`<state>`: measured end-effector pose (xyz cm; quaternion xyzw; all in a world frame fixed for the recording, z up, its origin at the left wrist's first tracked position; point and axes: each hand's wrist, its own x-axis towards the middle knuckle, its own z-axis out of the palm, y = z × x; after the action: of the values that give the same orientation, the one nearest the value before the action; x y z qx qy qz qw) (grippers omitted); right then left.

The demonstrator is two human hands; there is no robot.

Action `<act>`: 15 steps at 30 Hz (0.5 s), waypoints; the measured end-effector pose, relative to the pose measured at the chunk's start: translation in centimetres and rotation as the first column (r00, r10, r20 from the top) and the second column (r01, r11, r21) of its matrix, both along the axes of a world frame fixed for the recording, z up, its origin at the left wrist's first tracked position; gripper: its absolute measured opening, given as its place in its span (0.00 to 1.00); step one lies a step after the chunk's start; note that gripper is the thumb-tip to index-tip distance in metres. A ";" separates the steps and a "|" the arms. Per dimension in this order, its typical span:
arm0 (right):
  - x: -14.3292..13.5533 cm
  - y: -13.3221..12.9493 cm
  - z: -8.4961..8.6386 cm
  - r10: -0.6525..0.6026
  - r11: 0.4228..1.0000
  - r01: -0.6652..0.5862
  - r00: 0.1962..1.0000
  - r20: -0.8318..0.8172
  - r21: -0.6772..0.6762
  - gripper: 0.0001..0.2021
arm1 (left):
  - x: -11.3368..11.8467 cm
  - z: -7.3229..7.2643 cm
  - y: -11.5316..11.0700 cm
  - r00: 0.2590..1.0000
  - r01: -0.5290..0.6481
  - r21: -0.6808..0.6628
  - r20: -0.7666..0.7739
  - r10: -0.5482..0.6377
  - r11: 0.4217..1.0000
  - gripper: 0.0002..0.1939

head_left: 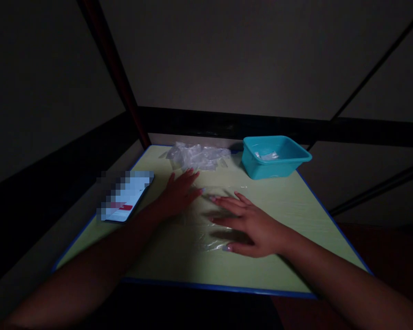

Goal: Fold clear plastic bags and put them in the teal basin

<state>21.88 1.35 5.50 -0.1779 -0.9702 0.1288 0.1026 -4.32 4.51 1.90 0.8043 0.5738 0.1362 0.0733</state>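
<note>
A clear plastic bag (209, 240) lies flat on the table, its edges showing only as faint glints. My right hand (249, 224) is over its right side with the fingers spread; whether the palm presses on it I cannot tell. At the bag's upper left, my left hand (181, 192) stretches its fingers out, pointing away from me. Neither hand grips anything. Just past my left fingertips rests a crumpled heap of clear plastic bags (198, 156).
A turquoise plastic basket (273, 169) with some whitish pieces inside stands at the table's back right. On the left edge lies a phone (127, 197) with its screen lit. The pale yellow-green table (261, 275) has a blue rim and stands near dark walls.
</note>
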 end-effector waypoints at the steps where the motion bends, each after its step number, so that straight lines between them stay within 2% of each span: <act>1: -0.2 -0.5 0.2 0.071 0.997 -0.072 0.997 -0.013 -0.030 0.27 | 0.0 0.1 0.1 0.999 -0.012 0.011 0.039 0.012 1.000 0.30; 3: -0.6 -1.5 0.3 0.179 0.980 -0.182 0.983 -0.039 -0.086 0.23 | 0.0 0.4 0.3 0.995 -0.025 0.026 0.102 0.022 0.999 0.29; 5: -0.9 -2.1 0.1 0.220 0.967 -0.225 0.974 -0.056 -0.117 0.21 | 0.0 0.5 0.3 0.990 -0.015 0.044 0.139 0.009 0.999 0.28; 12: -1.2 -2.2 -0.5 0.186 0.976 -0.188 0.982 -0.033 -0.107 0.27 | -0.1 0.0 0.3 0.978 0.062 0.112 0.190 -0.082 0.992 0.26; 15: -1.4 -1.8 -0.7 0.170 0.976 -0.175 0.984 -0.054 -0.130 0.24 | 0.1 0.2 0.0 0.961 0.115 0.150 0.235 -0.149 0.982 0.25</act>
<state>20.49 -0.46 4.76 -0.0967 -0.9687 0.2061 0.0994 -4.24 4.52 2.05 0.8210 0.4948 0.2676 0.0982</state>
